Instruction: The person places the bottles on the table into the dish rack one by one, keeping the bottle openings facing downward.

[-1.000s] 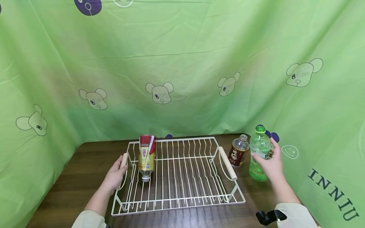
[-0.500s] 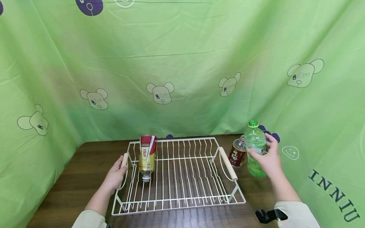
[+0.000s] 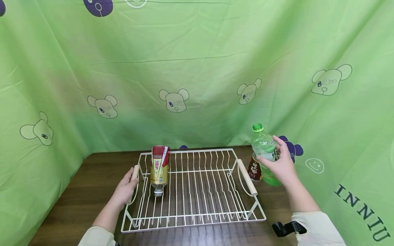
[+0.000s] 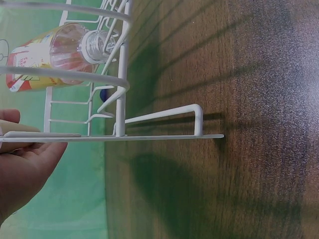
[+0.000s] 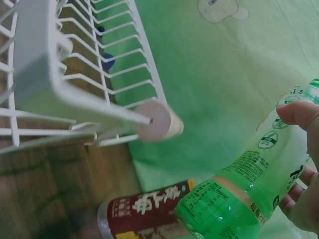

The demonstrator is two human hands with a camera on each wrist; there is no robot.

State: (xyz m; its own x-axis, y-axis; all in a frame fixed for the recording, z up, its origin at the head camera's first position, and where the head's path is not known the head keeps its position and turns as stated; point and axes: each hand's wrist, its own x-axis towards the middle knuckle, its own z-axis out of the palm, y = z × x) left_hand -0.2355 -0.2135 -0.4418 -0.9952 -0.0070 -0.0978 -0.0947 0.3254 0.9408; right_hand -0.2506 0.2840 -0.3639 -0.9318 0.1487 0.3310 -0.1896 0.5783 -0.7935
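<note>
My left hand [image 3: 123,189] grips the wooden handle [image 3: 135,172] on the left side of a white wire dish rack [image 3: 194,226]. In my right hand [image 3: 281,167] is a green plastic bottle [image 3: 264,147], thumb on one side and fingers on the other. The bottle is raised off the table and leans left, its top toward the rack. Behind it, a bottle with a dark red label [image 3: 254,169] is partly hidden; the right wrist view shows that label [image 5: 149,209] just past the green base. A bottle with a yellow and red label [image 3: 159,169] lies in the rack's left part, capped end toward me.
The rack's other wooden handle [image 3: 247,177] stands between the rack and the raised bottle. Dark wood table [image 3: 77,198] shows left of the rack and in front of it. A green curtain [image 3: 197,75] with printed bear heads encloses the back and sides.
My right hand has lifted the green bottle and carried it left, tilting it toward the rack and in front of the red-labelled bottle. My left hand stays on the handle.
</note>
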